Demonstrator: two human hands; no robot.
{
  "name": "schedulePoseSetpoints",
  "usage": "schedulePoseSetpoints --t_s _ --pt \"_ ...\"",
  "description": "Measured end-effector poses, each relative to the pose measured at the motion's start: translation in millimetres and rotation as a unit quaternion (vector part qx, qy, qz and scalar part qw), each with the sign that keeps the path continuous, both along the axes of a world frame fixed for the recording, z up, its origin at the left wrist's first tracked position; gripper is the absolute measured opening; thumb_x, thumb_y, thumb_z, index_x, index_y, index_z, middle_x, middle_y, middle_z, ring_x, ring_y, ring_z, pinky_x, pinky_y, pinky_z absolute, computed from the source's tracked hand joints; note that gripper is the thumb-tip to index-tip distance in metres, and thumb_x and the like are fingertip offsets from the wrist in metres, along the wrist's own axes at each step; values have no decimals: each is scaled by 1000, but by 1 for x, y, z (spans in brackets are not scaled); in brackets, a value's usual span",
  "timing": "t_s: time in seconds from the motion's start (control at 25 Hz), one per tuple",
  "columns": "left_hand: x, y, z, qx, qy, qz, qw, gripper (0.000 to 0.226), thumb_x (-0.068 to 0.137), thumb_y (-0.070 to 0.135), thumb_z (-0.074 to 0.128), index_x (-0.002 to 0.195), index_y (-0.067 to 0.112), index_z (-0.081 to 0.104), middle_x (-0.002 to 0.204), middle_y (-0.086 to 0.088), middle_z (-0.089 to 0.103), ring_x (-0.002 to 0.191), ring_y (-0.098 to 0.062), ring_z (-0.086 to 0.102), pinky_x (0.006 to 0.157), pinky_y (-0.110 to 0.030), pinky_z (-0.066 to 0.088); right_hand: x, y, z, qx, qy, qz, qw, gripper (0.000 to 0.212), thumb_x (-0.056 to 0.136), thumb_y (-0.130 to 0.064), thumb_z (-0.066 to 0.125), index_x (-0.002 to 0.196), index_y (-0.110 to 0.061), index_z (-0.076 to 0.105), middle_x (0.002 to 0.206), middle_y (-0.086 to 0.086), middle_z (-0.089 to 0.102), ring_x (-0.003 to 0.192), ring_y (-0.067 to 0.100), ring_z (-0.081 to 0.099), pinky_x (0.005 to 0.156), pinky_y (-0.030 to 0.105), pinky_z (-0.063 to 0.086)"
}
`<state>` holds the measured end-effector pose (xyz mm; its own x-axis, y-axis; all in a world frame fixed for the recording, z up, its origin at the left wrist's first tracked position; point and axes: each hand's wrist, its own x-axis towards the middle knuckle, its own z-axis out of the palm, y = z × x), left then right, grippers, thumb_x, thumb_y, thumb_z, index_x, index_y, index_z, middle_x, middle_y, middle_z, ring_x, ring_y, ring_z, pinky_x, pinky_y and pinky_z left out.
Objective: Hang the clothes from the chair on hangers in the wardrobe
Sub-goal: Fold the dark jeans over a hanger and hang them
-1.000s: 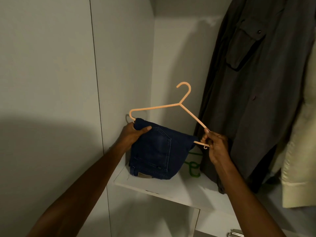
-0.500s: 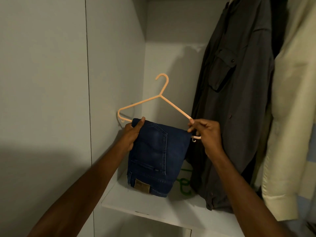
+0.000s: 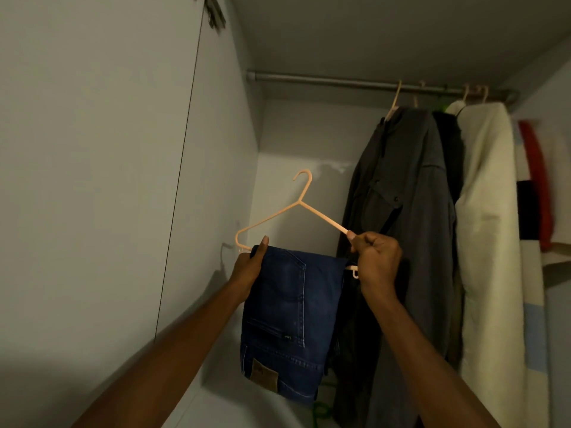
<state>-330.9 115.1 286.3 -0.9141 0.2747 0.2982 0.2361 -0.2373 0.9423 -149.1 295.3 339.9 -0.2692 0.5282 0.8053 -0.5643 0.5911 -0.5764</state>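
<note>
Denim jeans (image 3: 293, 319) folded over a peach hanger (image 3: 296, 208), left hand (image 3: 250, 270) gripping the fabric and right hand (image 3: 375, 257) pinching the hanger arm, could slide off if tilted toward the rail (image 3: 324, 80).

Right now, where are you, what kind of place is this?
Most likely inside a wardrobe. A metal rail runs across the top with a grey shirt and a cream garment hanging from it, and the left hand and right hand hold jeans on a peach hanger.

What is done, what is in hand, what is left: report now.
Done: grey shirt and cream garment hang on the rail. In hand: jeans folded over the peach hanger, held by left hand and right hand. Left: hook it on the rail.
</note>
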Motion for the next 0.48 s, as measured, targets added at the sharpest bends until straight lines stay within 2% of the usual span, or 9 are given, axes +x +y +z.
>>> schedulePoseSetpoints --t_s 0.08,0.24,0.32,0.48 --pt "2 1 17 -11 7 -13 1000 69 81 80 58 111 19 71 115 -1 72 99 -17 67 79 -30 54 3 -1 24 -16 10 -19 1000 37 88 -9 76 54 -4 63 54 8 58 51 14 49 54 32 42" --pt "0 7 30 -58 -5 -99 993 87 79 84 56 141 23 56 134 0 63 110 -17 61 87 -34 53 14 -7 75 -18 19 -58 998 36 84 -12 78 51 -12 64 48 0 56 49 18 52 54 36 48" --pt "-3 15 41 -40 5 -123 992 76 86 73 59 140 20 58 130 -1 66 109 -19 63 85 -35 53 21 -12 96 -8 25 -79 997 35 85 -13 78 52 -11 65 47 0 56 46 18 52 52 34 48" --pt "-8 39 77 59 11 -167 984 43 98 47 63 121 11 71 109 -11 76 100 -25 72 75 -29 57 27 -10 134 5 29 -131 991 35 86 -15 77 53 -10 66 52 6 61 49 23 58 53 37 54"
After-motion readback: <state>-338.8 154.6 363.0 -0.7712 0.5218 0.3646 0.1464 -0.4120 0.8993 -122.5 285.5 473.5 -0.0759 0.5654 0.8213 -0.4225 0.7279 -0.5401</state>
